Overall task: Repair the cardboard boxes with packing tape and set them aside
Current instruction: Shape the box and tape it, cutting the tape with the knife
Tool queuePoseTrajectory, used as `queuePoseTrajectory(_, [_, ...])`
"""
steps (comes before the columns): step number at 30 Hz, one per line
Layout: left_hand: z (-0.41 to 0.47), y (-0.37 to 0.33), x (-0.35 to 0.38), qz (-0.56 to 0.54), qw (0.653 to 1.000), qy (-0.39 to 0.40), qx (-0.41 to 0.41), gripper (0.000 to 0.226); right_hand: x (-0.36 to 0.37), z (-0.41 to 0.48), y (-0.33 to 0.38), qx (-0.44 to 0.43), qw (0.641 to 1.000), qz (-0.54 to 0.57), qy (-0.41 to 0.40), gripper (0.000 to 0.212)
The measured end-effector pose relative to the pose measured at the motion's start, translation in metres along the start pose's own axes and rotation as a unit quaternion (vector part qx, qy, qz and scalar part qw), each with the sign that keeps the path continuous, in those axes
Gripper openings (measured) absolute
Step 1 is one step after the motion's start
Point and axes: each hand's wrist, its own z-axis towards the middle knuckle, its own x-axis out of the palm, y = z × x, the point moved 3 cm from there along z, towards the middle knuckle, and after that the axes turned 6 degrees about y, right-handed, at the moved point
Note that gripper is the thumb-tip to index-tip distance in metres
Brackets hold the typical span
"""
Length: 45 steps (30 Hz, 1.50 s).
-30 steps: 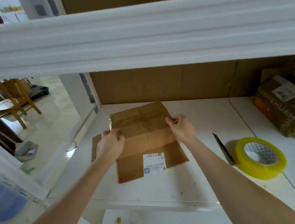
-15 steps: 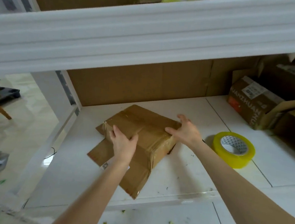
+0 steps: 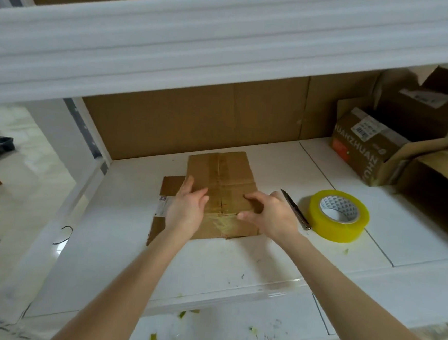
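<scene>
Lying flat on the white shelf (image 3: 264,261), the taped cardboard box (image 3: 222,175) has the left hand (image 3: 185,209) pressing its nine-o'clock edge, fingers straight. The right hand (image 3: 270,216) curls loosely over its three-o'clock edge; whether it grips is unclear. The packing tape roll (image 3: 333,231) sits farther toward three o'clock.

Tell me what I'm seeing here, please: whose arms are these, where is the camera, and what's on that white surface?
No robot here: these are a person's bare arms, filmed by one camera worn on the head, looking down. On the white surface lies a cardboard box with tape across it. The left hand rests against its left edge; the right hand touches its top with curled fingers, whether pinching anything I cannot tell. To the right lie a knife, a yellow tape roll and a printed box beyond.
</scene>
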Motion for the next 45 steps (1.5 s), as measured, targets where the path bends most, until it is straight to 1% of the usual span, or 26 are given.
queuePoseTrajectory(1, [-0.003, -0.01, 0.004, 0.037, 0.998, 0.0, 0.048, 0.043, 0.0, 0.002, 0.002, -0.001, 1.0, -0.007, -0.001, 0.06])
queuePoseTrajectory(3, [-0.01, -0.028, 0.018, 0.112, 0.986, 0.047, 0.117, 0.049, 0.0, 0.004, 0.005, -0.015, 1.0, -0.01, 0.002, 0.056])
queuePoseTrajectory(5, [-0.013, -0.032, 0.03, 0.202, 0.967, 0.073, 0.134, 0.053, -0.004, 0.004, 0.003, -0.039, 0.999, -0.003, 0.017, 0.052])
queuePoseTrajectory(6, [-0.012, -0.03, 0.033, 0.233, 0.961, 0.075, 0.133, 0.053, -0.01, 0.002, -0.003, -0.039, 0.999, 0.0, 0.015, 0.051])
queuePoseTrajectory(7, [-0.012, -0.028, 0.035, 0.248, 0.957, 0.074, 0.131, 0.054, -0.019, 0.0, -0.011, -0.028, 1.0, -0.007, -0.005, 0.052])
queuePoseTrajectory(9, [-0.011, -0.026, 0.036, 0.25, 0.957, 0.07, 0.131, 0.053, -0.043, -0.006, -0.036, 0.031, 0.995, -0.062, -0.07, 0.057])
queuePoseTrajectory(10, [-0.01, -0.027, 0.036, 0.247, 0.958, 0.068, 0.131, 0.053, -0.055, -0.009, -0.052, 0.076, 0.987, -0.112, -0.081, 0.06])
queuePoseTrajectory(12, [-0.008, -0.031, 0.037, 0.25, 0.957, 0.069, 0.13, 0.053, -0.07, -0.017, -0.083, 0.167, 0.96, -0.222, -0.029, 0.06])
queuePoseTrajectory(14, [-0.009, -0.032, 0.037, 0.253, 0.956, 0.072, 0.127, 0.053, -0.075, -0.025, -0.106, 0.201, 0.944, -0.26, 0.019, 0.05])
queuePoseTrajectory(16, [-0.01, -0.032, 0.036, 0.25, 0.957, 0.079, 0.126, 0.053, -0.082, -0.029, -0.115, 0.187, 0.956, -0.228, 0.001, 0.045])
queuePoseTrajectory(18, [-0.01, -0.034, 0.034, 0.24, 0.959, 0.093, 0.121, 0.053, -0.094, -0.03, -0.117, 0.177, 0.973, -0.141, -0.037, 0.049])
queuePoseTrajectory(20, [-0.008, -0.041, 0.03, 0.226, 0.963, 0.103, 0.106, 0.055, -0.105, -0.027, -0.118, 0.178, 0.979, -0.066, -0.069, 0.052])
queuePoseTrajectory(22, [-0.008, -0.056, 0.027, 0.219, 0.965, 0.09, 0.109, 0.058, -0.112, -0.025, -0.119, 0.164, 0.982, -0.041, -0.084, 0.049])
queuePoseTrajectory(24, [-0.011, -0.077, 0.025, 0.18, 0.972, 0.043, 0.142, 0.059, -0.116, -0.025, -0.116, 0.132, 0.987, -0.013, -0.092, 0.044])
queuePoseTrajectory(26, [-0.013, -0.101, 0.02, 0.058, 0.984, -0.007, 0.166, 0.059, -0.12, -0.025, -0.109, 0.088, 0.992, 0.027, -0.087, 0.039])
queuePoseTrajectory(27, [-0.012, -0.112, 0.017, -0.018, 0.986, -0.015, 0.163, 0.059, -0.121, -0.024, -0.104, 0.061, 0.994, 0.05, -0.078, 0.039])
queuePoseTrajectory(28, [-0.008, -0.123, 0.013, -0.086, 0.984, -0.011, 0.155, 0.061, -0.122, -0.025, -0.098, 0.036, 0.994, 0.078, -0.066, 0.039])
queuePoseTrajectory(30, [0.0, -0.143, 0.004, -0.198, 0.972, 0.027, 0.128, 0.068, -0.125, -0.03, -0.082, -0.016, 0.989, 0.139, -0.04, 0.039])
queuePoseTrajectory(32, [0.007, -0.155, -0.003, -0.274, 0.953, 0.081, 0.105, 0.067, -0.127, -0.037, -0.064, -0.078, 0.983, 0.166, -0.015, 0.03])
queuePoseTrajectory(33, [0.009, -0.158, -0.006, -0.282, 0.949, 0.095, 0.106, 0.061, -0.127, -0.04, -0.057, -0.105, 0.98, 0.171, -0.003, 0.021])
queuePoseTrajectory(34, [0.008, -0.159, -0.008, -0.28, 0.949, 0.091, 0.112, 0.052, -0.126, -0.042, -0.051, -0.125, 0.976, 0.177, 0.007, 0.014])
queuePoseTrajectory(37, [0.004, -0.149, -0.013, -0.312, 0.945, 0.009, 0.098, 0.019, -0.124, -0.045, -0.043, -0.14, 0.975, 0.174, 0.016, 0.006])
queuePoseTrajectory(39, [0.001, -0.142, -0.012, -0.323, 0.942, -0.028, 0.083, 0.005, -0.122, -0.045, -0.04, -0.142, 0.977, 0.158, 0.029, 0.009])
queuePoseTrajectory(42, [-0.001, -0.138, -0.009, -0.312, 0.947, -0.03, 0.067, 0.01, -0.119, -0.047, -0.034, -0.153, 0.972, 0.167, 0.055, 0.005])
queuePoseTrajectory(43, [-0.001, -0.136, -0.009, -0.323, 0.944, -0.02, 0.059, 0.01, -0.119, -0.048, -0.032, -0.157, 0.971, 0.17, 0.061, 0.005])
queuePoseTrajectory(45, [-0.001, -0.131, -0.009, -0.374, 0.926, 0.021, 0.046, 0.007, -0.12, -0.048, -0.031, -0.159, 0.973, 0.157, 0.064, 0.007])
